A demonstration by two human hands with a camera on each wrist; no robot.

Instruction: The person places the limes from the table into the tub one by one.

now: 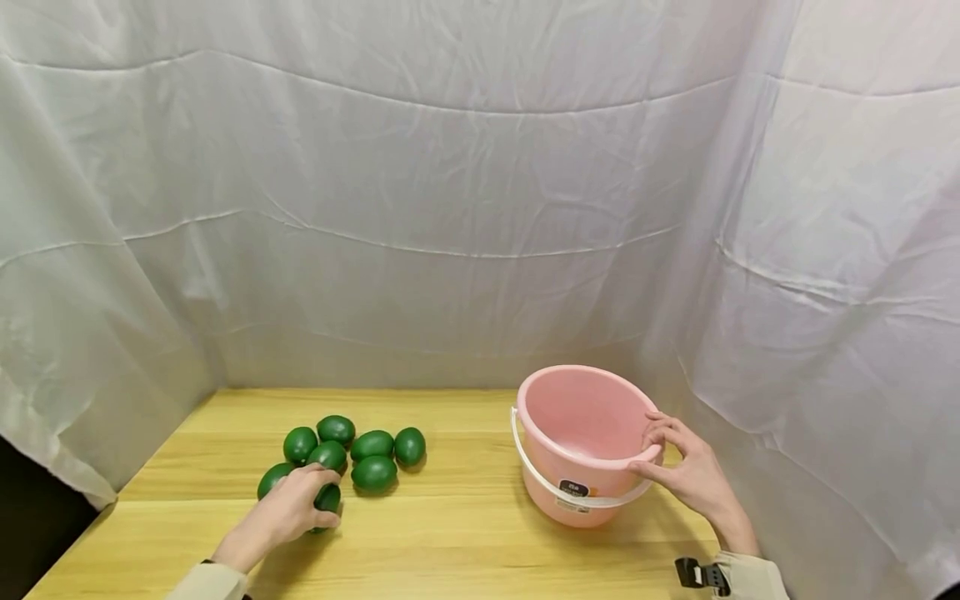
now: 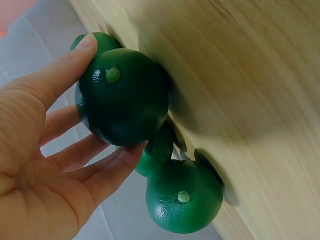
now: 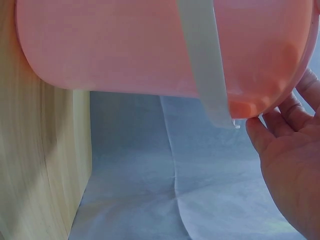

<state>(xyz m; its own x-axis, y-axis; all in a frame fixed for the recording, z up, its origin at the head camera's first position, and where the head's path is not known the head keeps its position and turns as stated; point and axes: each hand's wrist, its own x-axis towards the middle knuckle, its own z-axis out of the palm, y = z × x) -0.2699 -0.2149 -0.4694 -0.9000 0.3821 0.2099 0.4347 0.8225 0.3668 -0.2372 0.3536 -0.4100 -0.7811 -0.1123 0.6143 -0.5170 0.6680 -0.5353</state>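
Note:
My left hand (image 1: 288, 510) is at the near edge of a group of several glossy dark green avocados. Thumb and fingertips hold one avocado (image 2: 122, 97) from its two sides; a pale stem nub shows on its end. Another avocado (image 2: 184, 196) lies close beside those fingers in the left wrist view. On the right stands a pink bucket (image 1: 558, 483), its mouth leaning slightly toward the viewer. My right hand (image 1: 693, 471) grips its right rim, fingers over the inside and thumb outside. The white handle (image 1: 600, 502) hangs down across the bucket's front.
Other avocados, such as one at the right of the group (image 1: 410, 447), rest on the wooden table (image 1: 450, 533). Pale grey cloth (image 1: 465, 183) hangs behind the table and on both sides. A dark gap (image 1: 37, 517) shows at the lower left.

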